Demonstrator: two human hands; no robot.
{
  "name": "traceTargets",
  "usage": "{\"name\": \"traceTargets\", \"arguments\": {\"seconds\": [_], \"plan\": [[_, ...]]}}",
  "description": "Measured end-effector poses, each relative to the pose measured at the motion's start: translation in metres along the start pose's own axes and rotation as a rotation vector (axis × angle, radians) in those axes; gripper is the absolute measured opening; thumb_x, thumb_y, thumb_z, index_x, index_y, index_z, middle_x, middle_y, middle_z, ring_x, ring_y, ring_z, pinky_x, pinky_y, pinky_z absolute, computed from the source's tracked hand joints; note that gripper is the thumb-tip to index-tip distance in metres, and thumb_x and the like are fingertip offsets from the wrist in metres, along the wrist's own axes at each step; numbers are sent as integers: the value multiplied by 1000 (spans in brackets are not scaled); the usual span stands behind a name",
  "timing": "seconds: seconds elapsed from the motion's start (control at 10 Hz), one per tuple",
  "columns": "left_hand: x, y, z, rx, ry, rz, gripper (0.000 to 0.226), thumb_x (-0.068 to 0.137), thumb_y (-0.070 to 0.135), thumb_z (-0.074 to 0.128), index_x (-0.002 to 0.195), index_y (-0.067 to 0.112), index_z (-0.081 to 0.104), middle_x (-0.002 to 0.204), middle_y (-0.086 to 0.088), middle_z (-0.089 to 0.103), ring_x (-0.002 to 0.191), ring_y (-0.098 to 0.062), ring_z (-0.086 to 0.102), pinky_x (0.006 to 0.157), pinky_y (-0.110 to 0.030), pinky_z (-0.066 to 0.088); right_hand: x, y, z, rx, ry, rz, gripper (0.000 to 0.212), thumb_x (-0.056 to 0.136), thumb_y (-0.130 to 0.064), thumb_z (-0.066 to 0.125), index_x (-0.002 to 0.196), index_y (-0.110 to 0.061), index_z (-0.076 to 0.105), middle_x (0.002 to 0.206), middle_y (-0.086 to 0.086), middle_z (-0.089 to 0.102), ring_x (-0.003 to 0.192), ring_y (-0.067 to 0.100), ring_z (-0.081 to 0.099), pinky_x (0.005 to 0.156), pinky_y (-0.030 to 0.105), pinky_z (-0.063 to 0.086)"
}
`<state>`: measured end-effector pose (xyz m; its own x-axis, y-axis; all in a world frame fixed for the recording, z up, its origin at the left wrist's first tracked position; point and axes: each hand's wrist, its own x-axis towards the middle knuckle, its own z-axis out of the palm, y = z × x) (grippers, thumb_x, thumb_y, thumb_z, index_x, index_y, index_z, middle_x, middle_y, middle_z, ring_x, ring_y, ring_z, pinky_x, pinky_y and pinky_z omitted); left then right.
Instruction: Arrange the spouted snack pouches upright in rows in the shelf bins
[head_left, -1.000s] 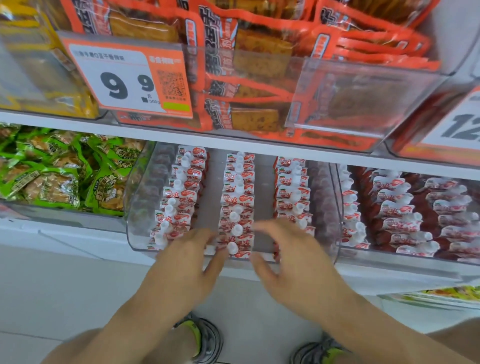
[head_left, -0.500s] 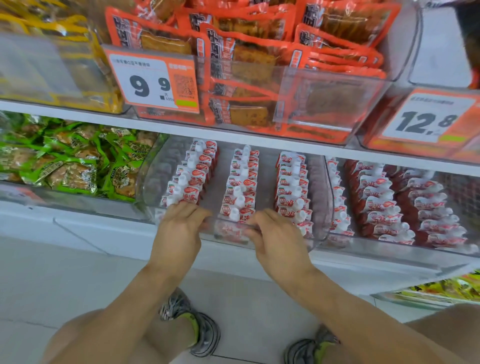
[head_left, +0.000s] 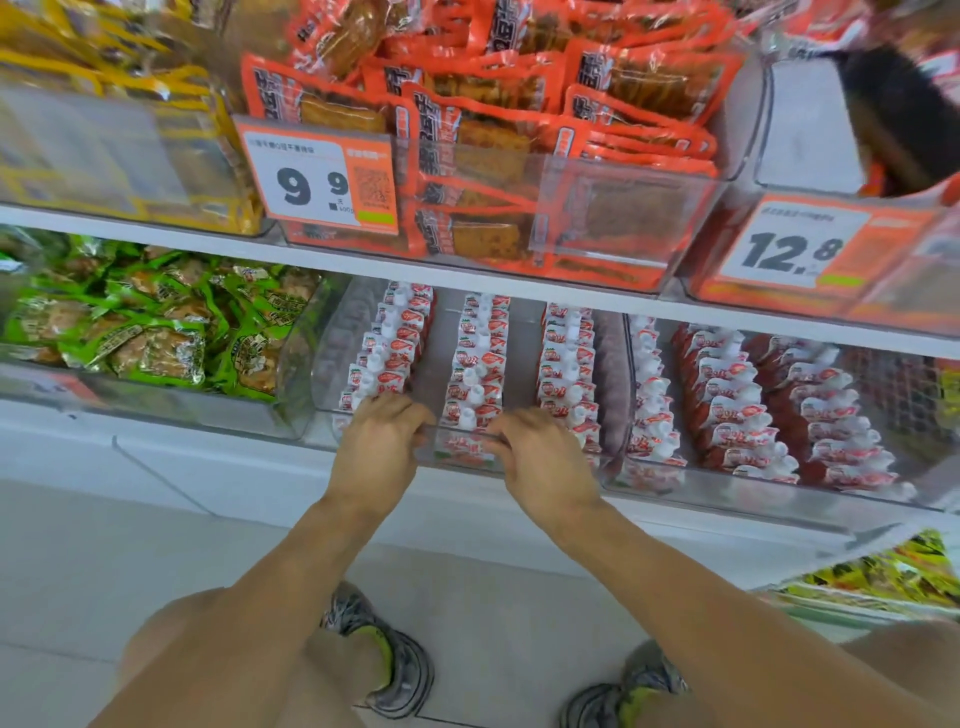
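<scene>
A clear plastic bin (head_left: 332, 364) on the lower shelf holds three rows of upright red-and-white spouted pouches (head_left: 475, 364) with white caps. My left hand (head_left: 382, 441) grips the bin's front rim at the left row, fingers curled over the edge. My right hand (head_left: 540, 457) grips the same rim toward the right, fingers hooked over it by the right row (head_left: 566, 358). The frontmost pouches of the outer rows are partly hidden behind my hands. A second clear bin (head_left: 779, 488) to the right holds more rows of the same pouches.
Green snack packs (head_left: 145, 332) fill the bin to the left. The upper shelf carries orange packs (head_left: 498, 156), yellow packs (head_left: 104, 130) and price tags 9.9 (head_left: 317, 182) and 12.8 (head_left: 789, 249). The white shelf edge (head_left: 467, 270) overhangs the bins. My shoes (head_left: 395, 660) stand on the floor below.
My hands went from hovering over the front pouches to curling over the bin's front rim. The bin has slid back under the upper shelf, and my view has lifted.
</scene>
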<state>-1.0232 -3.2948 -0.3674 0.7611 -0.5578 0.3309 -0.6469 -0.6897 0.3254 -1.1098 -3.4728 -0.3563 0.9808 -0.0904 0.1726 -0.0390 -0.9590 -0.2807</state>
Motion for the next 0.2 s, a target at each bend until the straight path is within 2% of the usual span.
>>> {"name": "traceTargets", "arguments": {"seconds": [0.1, 0.2], "plan": [[-6, 1, 3, 21, -9, 9, 25, 66, -7, 75, 82, 12, 69, 79, -4, 64, 75, -28, 58, 68, -37, 46, -10, 2, -4, 24, -5, -39, 22, 90, -6, 59, 110, -10, 66, 99, 10, 65, 95, 31, 59, 76, 39, 50], [-8, 0, 2, 110, -66, 45, 16, 81, 8, 64, 94, 14, 69, 90, -4, 64, 85, -28, 58, 73, -40, 49, -23, 7, -19, 111, -28, -91, 32, 93, -11, 54, 125, -12, 61, 109, 11, 62, 101, 31, 58, 82, 37, 48]]}}
